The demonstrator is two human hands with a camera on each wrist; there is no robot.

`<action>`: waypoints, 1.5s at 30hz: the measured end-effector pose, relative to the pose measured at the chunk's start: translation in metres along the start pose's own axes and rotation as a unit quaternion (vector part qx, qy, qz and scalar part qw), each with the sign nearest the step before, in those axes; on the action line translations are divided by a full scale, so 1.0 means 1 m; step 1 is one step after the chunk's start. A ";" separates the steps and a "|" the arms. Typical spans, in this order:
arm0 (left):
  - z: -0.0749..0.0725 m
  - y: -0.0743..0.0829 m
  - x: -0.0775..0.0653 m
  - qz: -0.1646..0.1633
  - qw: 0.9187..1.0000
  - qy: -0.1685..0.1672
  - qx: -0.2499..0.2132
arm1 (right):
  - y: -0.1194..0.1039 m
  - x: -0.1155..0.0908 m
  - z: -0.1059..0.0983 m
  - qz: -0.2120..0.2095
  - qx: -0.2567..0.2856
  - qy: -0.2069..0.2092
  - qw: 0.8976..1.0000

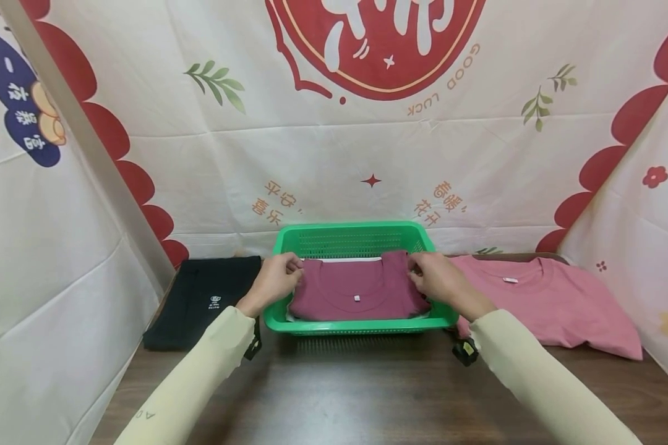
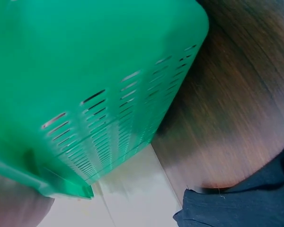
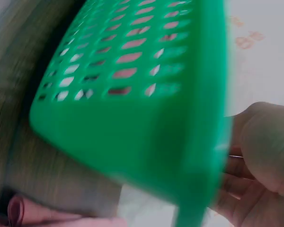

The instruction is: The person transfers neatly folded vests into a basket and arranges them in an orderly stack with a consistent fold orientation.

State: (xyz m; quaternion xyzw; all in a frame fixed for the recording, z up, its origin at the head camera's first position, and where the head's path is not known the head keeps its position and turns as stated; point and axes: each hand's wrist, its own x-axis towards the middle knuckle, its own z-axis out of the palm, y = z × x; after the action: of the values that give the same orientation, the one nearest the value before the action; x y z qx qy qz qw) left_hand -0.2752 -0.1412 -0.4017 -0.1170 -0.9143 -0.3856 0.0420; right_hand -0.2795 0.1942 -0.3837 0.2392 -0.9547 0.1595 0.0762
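A folded maroon T-shirt (image 1: 351,284) lies in a green plastic basket (image 1: 362,326), its neckline and a small white label facing up. At its left edge, my left hand (image 1: 275,281) reaches over the basket rim and pinches the cloth with bent fingers. My right hand (image 1: 440,278) does the same at the right edge, thumb and fingers curled at the cloth. In the right wrist view that hand (image 3: 260,165) shows beyond the basket wall (image 3: 132,127), its fingertips hidden by the rim. Pale cloth peeks out beneath the maroon T-shirt.
A folded black garment (image 1: 200,303) with small white print lies left of the basket on the brown wooden table (image 1: 334,395). To the right lies a pink T-shirt (image 1: 540,303), spread wider. A printed white cloth backdrop (image 1: 334,161) closes off the back and sides.
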 end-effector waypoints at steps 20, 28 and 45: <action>0.002 -0.010 -0.016 0.042 0.996 0.057 -0.057 | -0.054 -0.023 -0.002 -0.043 0.149 -0.041 0.987; -0.016 -0.018 -0.041 0.049 0.985 0.138 -0.088 | -0.070 -0.025 0.007 -0.057 0.178 -0.042 0.981; -0.052 -0.055 -0.108 0.012 0.984 0.179 -0.002 | -0.117 -0.034 0.016 -0.126 0.207 -0.046 0.969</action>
State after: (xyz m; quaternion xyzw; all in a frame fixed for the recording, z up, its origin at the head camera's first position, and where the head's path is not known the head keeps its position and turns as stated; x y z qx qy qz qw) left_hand -0.1845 -0.2352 -0.4210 -0.0568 -0.8901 -0.4012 0.2088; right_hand -0.1947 0.1052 -0.3747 0.3755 -0.8655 0.3316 0.0001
